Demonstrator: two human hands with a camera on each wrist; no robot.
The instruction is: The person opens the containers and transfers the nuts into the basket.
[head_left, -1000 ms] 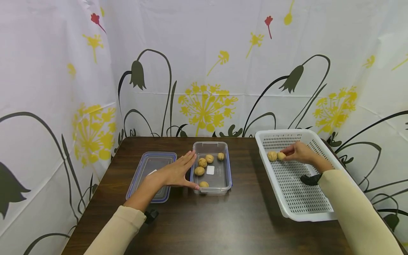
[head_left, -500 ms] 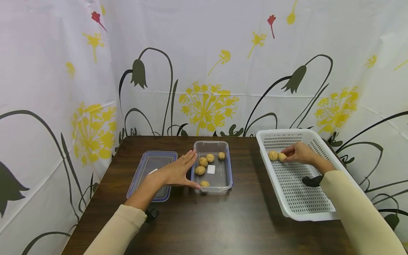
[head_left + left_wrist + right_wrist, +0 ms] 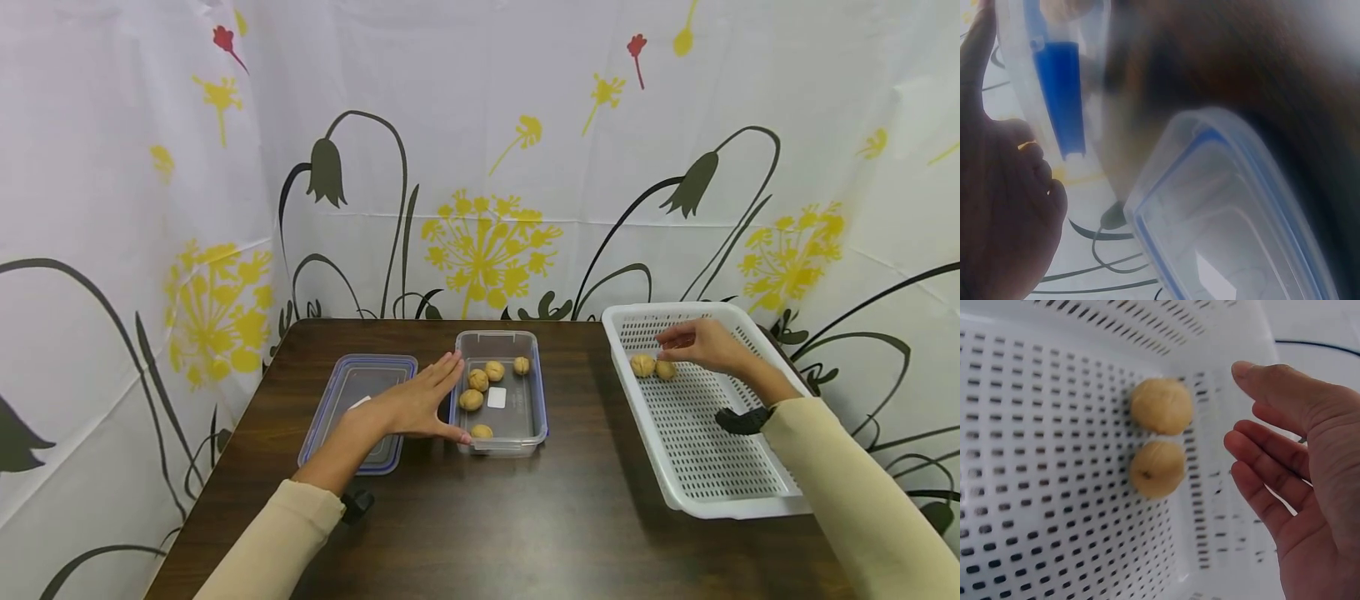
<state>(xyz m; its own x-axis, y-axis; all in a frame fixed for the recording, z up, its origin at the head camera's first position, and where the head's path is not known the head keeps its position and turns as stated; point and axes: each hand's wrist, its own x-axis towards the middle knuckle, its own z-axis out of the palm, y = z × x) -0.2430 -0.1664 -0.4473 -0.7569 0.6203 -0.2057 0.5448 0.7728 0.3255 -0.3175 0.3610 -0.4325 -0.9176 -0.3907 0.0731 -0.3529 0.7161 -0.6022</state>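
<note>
White perforated plastic forms the basket (image 3: 720, 492) at the 3 o'clock side of the dark wooden table (image 3: 525, 533). Two walnuts (image 3: 642, 365) lie on its floor near the far-left corner, touching each other; in the right wrist view they sit one above the other against the perforated wall. The right hand (image 3: 701, 343) hovers just above and beside them, toward 2 o'clock from the pair, fingers relaxed and slightly spread, holding nothing and not touching either nut.

At the table's centre stands a clear plastic container (image 3: 525, 343) with blue clips, holding five more walnuts (image 3: 471, 400): three clustered at its far-left, one alone at about 1 o'clock inside it, one at the near edge around 7 o'clock. A small white label (image 3: 496, 397) lies on its floor. The left hand (image 3: 408, 407) rests flat with straight fingers against the container's left wall, thumb reaching along its near corner, grasping nothing.

Under that wrist, at 9 o'clock from the container and just beside it, lies a clear lid (image 3: 352, 385) with a blue rim, flat on the table. A white curtain (image 3: 487, 150) printed with yellow dandelions and dark stems hangs behind and to both sides.
</note>
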